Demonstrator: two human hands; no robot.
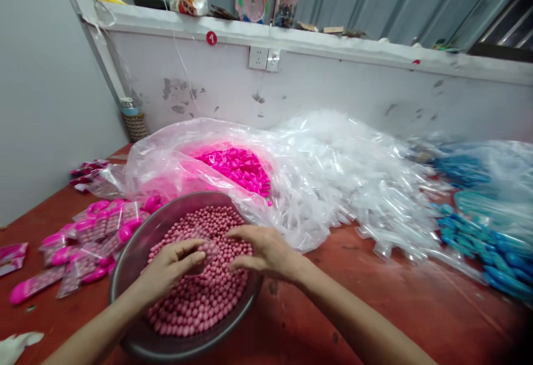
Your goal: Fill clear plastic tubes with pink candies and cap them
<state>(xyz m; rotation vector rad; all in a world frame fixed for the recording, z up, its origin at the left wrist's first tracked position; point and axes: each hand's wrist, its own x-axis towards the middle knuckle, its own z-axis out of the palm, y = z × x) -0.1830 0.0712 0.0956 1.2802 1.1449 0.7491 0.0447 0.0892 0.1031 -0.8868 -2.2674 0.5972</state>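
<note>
A dark round basin (120, 276) holds many small pink beads (187, 312). Over these beads, my left hand (172, 262) is closed, thumb against fingers, around what looks like a clear plastic tube (209, 249); it is blurred and partly hidden by the fingers. My right hand (266, 254) reaches over the basin's right side. Its thumb and fingers are apart, near the tube's end, with nothing visible between them. Left of the basin lie several clear tubes of beads with bright pink caps (89, 237).
Behind the basin, a clear plastic bag (166, 143) holds bright pink caps (239, 168). A big heap of clear tubes (358, 170) spreads to its right. Blue and teal pieces (491, 248) lie at the far right of the red table (333, 309). A wall shelf (233, 31) runs above.
</note>
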